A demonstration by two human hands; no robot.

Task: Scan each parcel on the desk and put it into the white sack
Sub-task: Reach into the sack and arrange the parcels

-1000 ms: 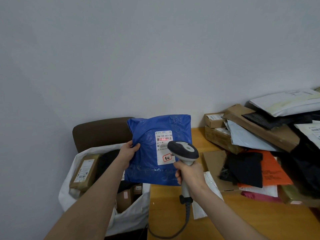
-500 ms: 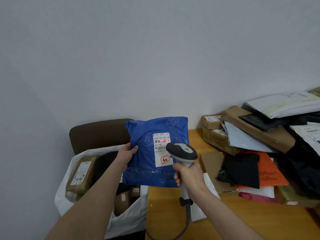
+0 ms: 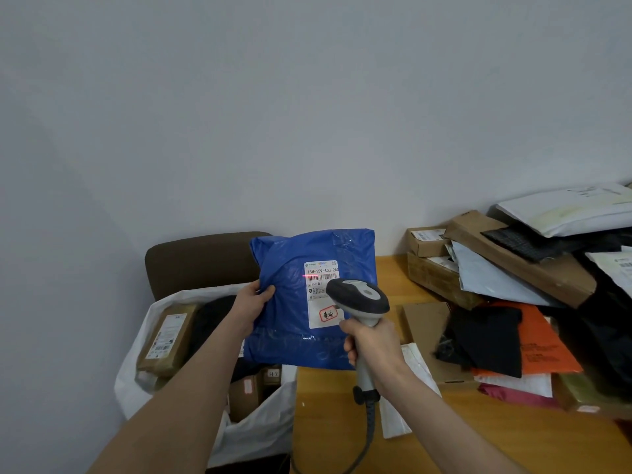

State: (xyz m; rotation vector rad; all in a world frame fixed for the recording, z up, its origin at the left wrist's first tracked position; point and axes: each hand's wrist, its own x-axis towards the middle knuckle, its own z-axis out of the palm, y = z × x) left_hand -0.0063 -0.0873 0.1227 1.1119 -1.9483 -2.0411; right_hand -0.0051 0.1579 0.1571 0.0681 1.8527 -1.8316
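Plain grey wall fills the upper scene, with a wooden desk (image 3: 478, 436) at the lower right. At the desk's left end, a white sack (image 3: 260, 436) stands open in front of a brown chair back (image 3: 201, 258); inside it lie a brown box (image 3: 167, 336) with a label and other dark and brown parcels.

Held upright above the sack's right edge and the desk's left end is a blue parcel (image 3: 290, 302), a soft plastic mailer with a white shipping label (image 3: 321, 292) facing the camera. The left hand (image 3: 251, 304) grips the parcel's left edge, thumb on the front and fingers behind it. The right hand (image 3: 371, 347) is wrapped tightly round the handle of a grey barcode scanner (image 3: 359, 297), whose head points at the label and overlaps its right side. A short red line (image 3: 309, 276) lies at the left end of the label's barcode. The scanner's cable (image 3: 367, 436) hangs down past the desk edge.

Farther right on the desk, a loose pile holds cardboard boxes (image 3: 434, 268), white mailers (image 3: 561, 213), an orange mailer (image 3: 543, 340) and black bags (image 3: 489, 336).
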